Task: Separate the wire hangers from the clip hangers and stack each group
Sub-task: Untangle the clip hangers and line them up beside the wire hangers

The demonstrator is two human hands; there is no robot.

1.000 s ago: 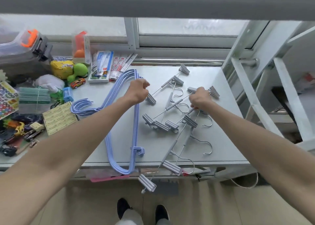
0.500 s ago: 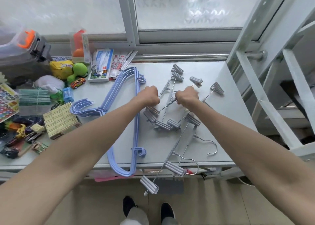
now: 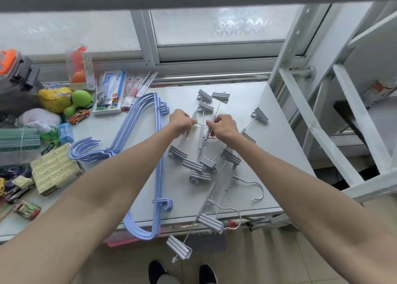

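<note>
Left hand (image 3: 181,121): reaches out over the middle of the table, fingers curled tight, pinching a thin metal rod at the top of the heap of clip hangers.
Right hand (image 3: 223,127): just beside the left, fingers bunched and curled in the same way, pinching another thin bar in that heap; which hanger each hand has, I cannot tell.
Clip hangers (image 3: 193,165): a tangled grey heap on the right half of the table (image 3: 277,165), rods crossing one another and clips pointing every way. Two lie lower down with their rods running past the front edge, one clip hanging out over the floor. Two silver hooks curl near that edge.
Wire hangers (image 3: 131,118): the blue ones lie stacked flat on the left half of the table, apart from the grey heap, their hooks bunched together and pointing left, their lower corner sticking out over the front edge.
Left end of the table: a cardboard box (image 3: 53,169), toy cars, a green toy (image 3: 78,103), a yellow packet and some stationery packs, near the blue hooks.
Right of the table: a white metal frame (image 3: 322,133).
</note>
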